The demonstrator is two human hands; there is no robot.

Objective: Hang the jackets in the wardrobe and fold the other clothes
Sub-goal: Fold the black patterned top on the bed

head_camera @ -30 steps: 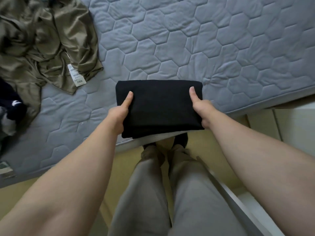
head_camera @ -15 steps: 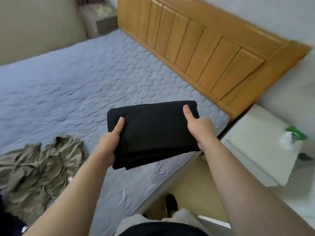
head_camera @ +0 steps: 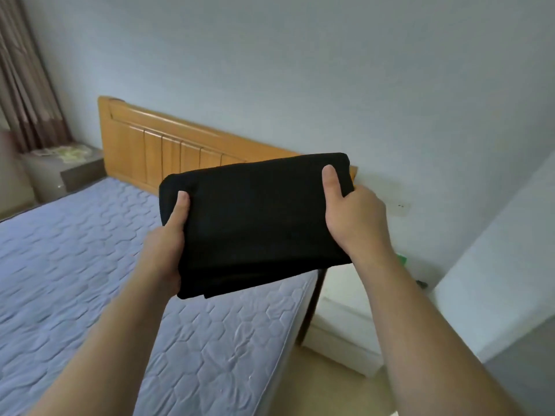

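Note:
A folded black garment (head_camera: pixel 255 220) is held flat in the air above the head end of the bed. My left hand (head_camera: pixel 168 241) grips its left edge, thumb on top and fingers hidden underneath. My right hand (head_camera: pixel 351 214) grips the right edge the same way. The garment is a neat rectangle with layered folds showing along its near edge. It hangs clear of the grey quilted mattress (head_camera: pixel 90 280). No other clothes and no wardrobe are in view.
A wooden headboard (head_camera: pixel 156 145) stands against the pale wall. A white nightstand (head_camera: pixel 345 313) sits right of the bed, partly hidden by the garment. Another bedside cabinet (head_camera: pixel 63 169) and curtains (head_camera: pixel 27 85) are at the far left. A white panel (head_camera: pixel 504 265) rises at the right.
Both hands lifted the folded black garment off the mattress edge and carried it up toward the headboard. My view swung up and right, so the olive garment on the bed left the frame.

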